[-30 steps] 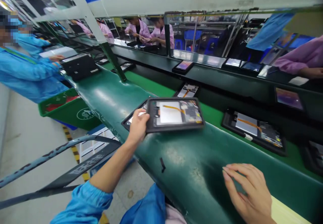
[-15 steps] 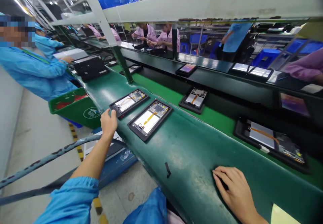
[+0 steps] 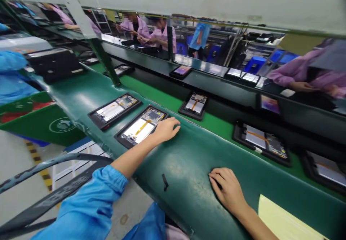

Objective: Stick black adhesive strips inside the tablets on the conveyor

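Note:
My left hand is over the right edge of an opened tablet, hiding part of its frame. It looks empty, the thumb apart from the fingers. The tablet lies in a black tray, showing a white battery, an orange ribbon cable and a circuit board. A second opened tablet in a black tray lies to its left. My right hand rests on the green bench, thumb and fingertips drawn together; what is between them, if anything, is hidden. A small black strip lies between my hands.
Beyond the bench edge, a green conveyor carries more trayed tablets. A yellow sheet is at the lower right. A green bin and a bent metal bar stand at left. Co-workers in pink and blue sit or stand around.
My left hand has moved right, from the left tablet's near corner to the far side of the other tablet. The view has turned right. My right hand stays on the bench.

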`<state>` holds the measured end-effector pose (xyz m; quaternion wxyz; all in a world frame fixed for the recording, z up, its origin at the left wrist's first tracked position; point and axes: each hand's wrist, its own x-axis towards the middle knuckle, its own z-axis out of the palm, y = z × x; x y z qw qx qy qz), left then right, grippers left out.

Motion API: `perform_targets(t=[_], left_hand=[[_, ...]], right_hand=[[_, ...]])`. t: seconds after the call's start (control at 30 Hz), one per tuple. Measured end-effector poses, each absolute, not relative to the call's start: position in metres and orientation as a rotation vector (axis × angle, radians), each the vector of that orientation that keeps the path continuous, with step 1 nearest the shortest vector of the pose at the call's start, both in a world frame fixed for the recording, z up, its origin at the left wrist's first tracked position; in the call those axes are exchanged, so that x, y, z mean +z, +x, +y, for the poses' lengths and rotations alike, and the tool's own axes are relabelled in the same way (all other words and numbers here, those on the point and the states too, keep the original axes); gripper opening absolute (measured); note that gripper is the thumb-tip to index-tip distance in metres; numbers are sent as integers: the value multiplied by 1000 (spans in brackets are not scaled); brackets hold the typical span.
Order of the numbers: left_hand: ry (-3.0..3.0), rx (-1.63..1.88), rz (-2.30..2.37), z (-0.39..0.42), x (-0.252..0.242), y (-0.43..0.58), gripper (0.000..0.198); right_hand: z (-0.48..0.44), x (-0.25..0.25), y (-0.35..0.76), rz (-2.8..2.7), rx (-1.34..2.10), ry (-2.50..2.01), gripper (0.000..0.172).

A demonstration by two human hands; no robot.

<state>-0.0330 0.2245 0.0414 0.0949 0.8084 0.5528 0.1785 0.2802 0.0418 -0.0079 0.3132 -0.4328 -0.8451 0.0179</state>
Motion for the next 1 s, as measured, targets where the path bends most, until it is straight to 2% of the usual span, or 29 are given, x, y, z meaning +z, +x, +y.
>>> perform_targets(t=[0.17,0.33,0.7,0.77,0.9,1.0], left_hand=[[2533,245,1537,267,50,45,38],[2551,93,1565,290,51,94,40],[2515,261,1590,290,51,123,40],[2549,344,1498,283,56,114,35],[2640,473,1170,256,65,81,13],[2674,520,902,225,67,47,10]], right_hand=[[42,-6,277,-2194,68,-1186,18],[42,-8,277,-2134,110,-1237,17],[41,-6,280,-2012,158,-1295,19],[41,-6,281,-1980,170,-1271,18],[39,-5,281,-1880,178,-1250,16],[36,-4,285,-1782,148,-1236,13]])
